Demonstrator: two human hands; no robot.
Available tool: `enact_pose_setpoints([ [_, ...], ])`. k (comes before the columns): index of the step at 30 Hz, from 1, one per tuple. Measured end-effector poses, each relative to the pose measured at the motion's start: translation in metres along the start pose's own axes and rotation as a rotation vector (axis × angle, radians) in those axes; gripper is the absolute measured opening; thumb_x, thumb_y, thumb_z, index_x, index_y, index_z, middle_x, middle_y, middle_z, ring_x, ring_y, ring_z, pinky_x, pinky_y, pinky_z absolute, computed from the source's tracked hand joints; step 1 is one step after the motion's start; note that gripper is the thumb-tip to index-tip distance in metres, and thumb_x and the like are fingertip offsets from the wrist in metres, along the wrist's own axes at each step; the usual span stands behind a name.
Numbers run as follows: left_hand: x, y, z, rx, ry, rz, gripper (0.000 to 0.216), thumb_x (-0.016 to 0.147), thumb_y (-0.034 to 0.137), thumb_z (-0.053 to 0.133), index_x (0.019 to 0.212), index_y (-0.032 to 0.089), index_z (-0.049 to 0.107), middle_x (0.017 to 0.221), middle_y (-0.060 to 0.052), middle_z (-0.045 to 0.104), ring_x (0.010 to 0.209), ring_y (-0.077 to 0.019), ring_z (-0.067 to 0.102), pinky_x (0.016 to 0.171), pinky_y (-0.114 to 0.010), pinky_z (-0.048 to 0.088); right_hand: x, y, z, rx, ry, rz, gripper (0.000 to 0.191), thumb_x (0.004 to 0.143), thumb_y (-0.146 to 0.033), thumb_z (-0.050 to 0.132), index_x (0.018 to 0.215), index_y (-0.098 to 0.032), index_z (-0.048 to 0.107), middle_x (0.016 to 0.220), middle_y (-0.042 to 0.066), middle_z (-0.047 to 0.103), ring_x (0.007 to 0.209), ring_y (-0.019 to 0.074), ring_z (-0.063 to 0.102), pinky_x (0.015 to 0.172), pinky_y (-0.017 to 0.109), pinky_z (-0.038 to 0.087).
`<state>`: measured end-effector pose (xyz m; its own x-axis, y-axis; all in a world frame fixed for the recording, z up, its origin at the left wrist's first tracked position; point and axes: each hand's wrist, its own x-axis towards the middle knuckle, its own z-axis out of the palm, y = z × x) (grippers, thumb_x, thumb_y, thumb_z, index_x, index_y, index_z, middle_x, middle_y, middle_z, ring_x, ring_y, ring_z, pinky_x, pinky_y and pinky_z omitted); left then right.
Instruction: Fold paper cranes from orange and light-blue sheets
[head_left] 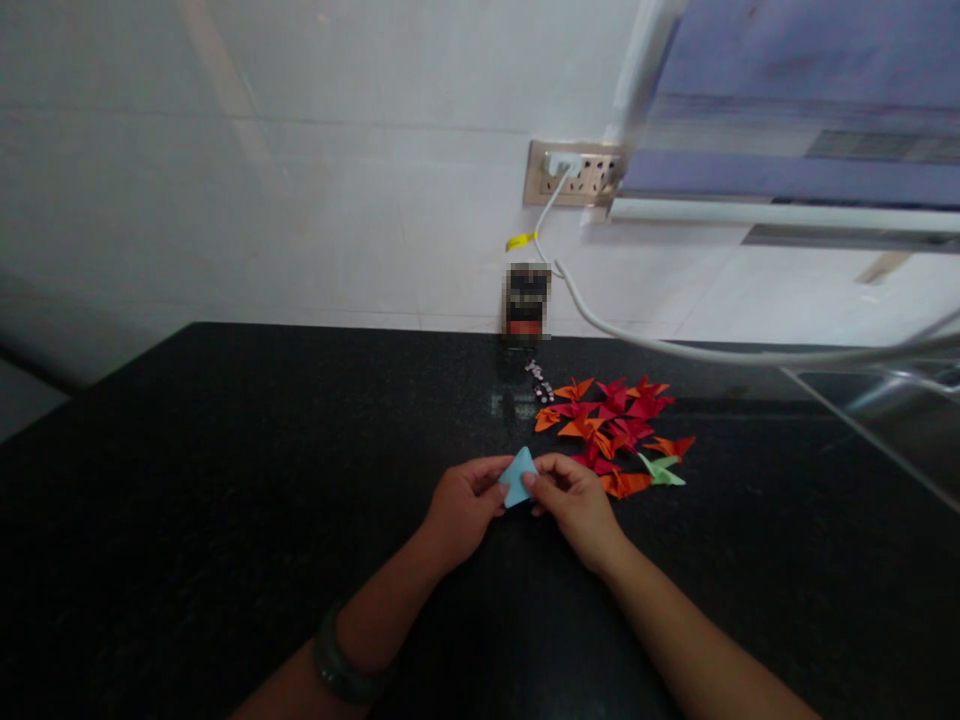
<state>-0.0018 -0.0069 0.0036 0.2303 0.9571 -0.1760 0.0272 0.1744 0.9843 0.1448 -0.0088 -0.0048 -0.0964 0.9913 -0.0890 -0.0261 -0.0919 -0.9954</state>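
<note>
A small light-blue piece of folded paper [517, 478] is held between my two hands, just above the dark counter. My left hand [465, 505] pinches its left edge with thumb and fingers. On the opposite side, my right hand [577, 503] grips it, with the thumb lying on the paper's face. The fingertips behind the paper are partly hidden. Right beyond my right hand lie several red and orange origami cranes [613, 398] in a loose cluster. One pale green origami crane [663, 470] sits at the cluster's near right side.
The black counter [225, 450] meets a white tiled wall [337, 200]. A blurred-out upright object [527, 302] leans there, with a patterned strap [538, 382] before it. A white cable [637, 342] runs from the wall socket [574, 173] towards the sink [900, 410] at right.
</note>
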Motion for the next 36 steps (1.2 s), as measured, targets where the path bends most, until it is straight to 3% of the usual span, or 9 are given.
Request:
enact_pose_setpoints([
  [6, 0.000, 0.003, -0.002, -0.094, -0.006, -0.055, 0.026, 0.072, 0.027, 0.055, 0.091, 0.012, 0.064, 0.054, 0.000, 0.057, 0.046, -0.0069, 0.049, 0.039, -0.015, 0.036, -0.002, -0.007, 0.000, 0.008, -0.086, -0.054, 0.012, 0.068, -0.027, 0.062, 0.071, -0.016, 0.063, 0.066, -0.001, 0.054, 0.055, 0.0085, 0.048, 0.046, 0.019, 0.040],
  [13, -0.001, 0.001, 0.002, -0.423, -0.103, -0.316, 0.030, 0.074, 0.039, 0.053, 0.090, 0.015, 0.058, 0.077, -0.007, 0.065, 0.058, -0.0137, 0.063, 0.045, -0.018, 0.045, 0.001, 0.000, -0.003, -0.036, -0.006, -0.172, 0.008, 0.069, -0.025, 0.061, 0.071, -0.018, 0.067, 0.074, 0.001, 0.053, 0.057, 0.0091, 0.048, 0.049, 0.022, 0.040],
  [17, -0.002, 0.005, 0.002, -0.493, -0.106, -0.359, 0.022, 0.072, 0.029, 0.057, 0.087, 0.013, 0.058, 0.077, -0.006, 0.064, 0.061, -0.0163, 0.064, 0.047, -0.020, 0.047, 0.002, 0.007, -0.002, -0.191, 0.016, -0.322, 0.007, 0.070, -0.019, 0.061, 0.072, -0.020, 0.068, 0.074, 0.002, 0.054, 0.072, 0.0138, 0.052, 0.065, 0.026, 0.042],
  [21, 0.000, 0.005, 0.000, -0.573, -0.081, -0.344, 0.016, 0.069, 0.017, 0.057, 0.083, 0.011, 0.058, 0.070, -0.005, 0.064, 0.056, -0.0133, 0.062, 0.056, -0.025, 0.048, -0.001, 0.005, -0.001, -0.314, -0.014, -0.400, 0.010, 0.072, -0.016, 0.059, 0.074, -0.022, 0.067, 0.077, 0.002, 0.053, 0.075, 0.0140, 0.052, 0.067, 0.027, 0.042],
  [30, 0.000, -0.001, -0.001, -0.450, -0.058, -0.266, 0.023, 0.065, 0.020, 0.060, 0.087, 0.013, 0.061, 0.071, -0.003, 0.064, 0.064, -0.0128, 0.060, 0.065, -0.028, 0.045, -0.006, -0.002, 0.002, -0.499, -0.089, -0.477, 0.015, 0.077, -0.014, 0.052, 0.073, -0.021, 0.065, 0.079, 0.003, 0.053, 0.076, 0.0139, 0.053, 0.067, 0.027, 0.044],
  [36, 0.001, 0.001, -0.001, -0.318, -0.017, -0.273, 0.018, 0.069, 0.021, 0.056, 0.083, 0.013, 0.063, 0.074, -0.005, 0.064, 0.065, -0.0133, 0.059, 0.064, -0.028, 0.045, -0.006, 0.001, 0.002, -0.756, -0.094, -0.548, 0.023, 0.075, -0.011, 0.052, 0.091, -0.022, 0.064, 0.084, 0.005, 0.053, 0.081, 0.0172, 0.051, 0.070, 0.030, 0.043],
])
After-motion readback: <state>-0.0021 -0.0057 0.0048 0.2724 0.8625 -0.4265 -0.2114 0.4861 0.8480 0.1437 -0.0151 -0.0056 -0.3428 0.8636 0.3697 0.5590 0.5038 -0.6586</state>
